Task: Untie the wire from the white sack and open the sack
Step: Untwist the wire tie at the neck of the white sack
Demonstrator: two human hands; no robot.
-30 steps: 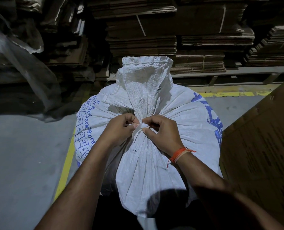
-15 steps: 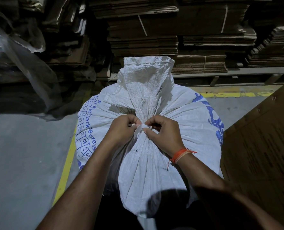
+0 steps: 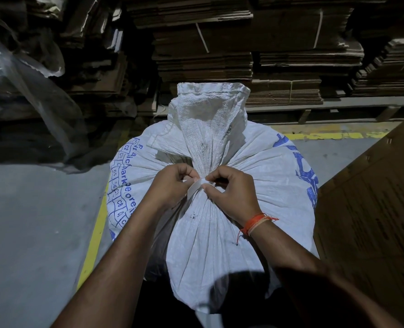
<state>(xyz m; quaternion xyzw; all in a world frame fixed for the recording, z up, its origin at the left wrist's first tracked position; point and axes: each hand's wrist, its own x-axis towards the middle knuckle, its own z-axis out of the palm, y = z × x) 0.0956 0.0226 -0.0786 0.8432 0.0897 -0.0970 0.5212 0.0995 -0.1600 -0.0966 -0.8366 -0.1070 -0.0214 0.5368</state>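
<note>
STEP: untying, sack unopened | SACK: white sack point(image 3: 210, 233) stands right before you, neck bunched | TIE: white strip point(image 3: 194, 189) at the neck | HANDS: your left hand point(image 3: 170, 188) and right hand point(image 3: 231, 192) curl, pinching it | NEXT: likely unwind the tie, then spread the neck.

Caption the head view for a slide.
Both hands, left hand and right hand, pinch the tie at the white sack neck.
</note>
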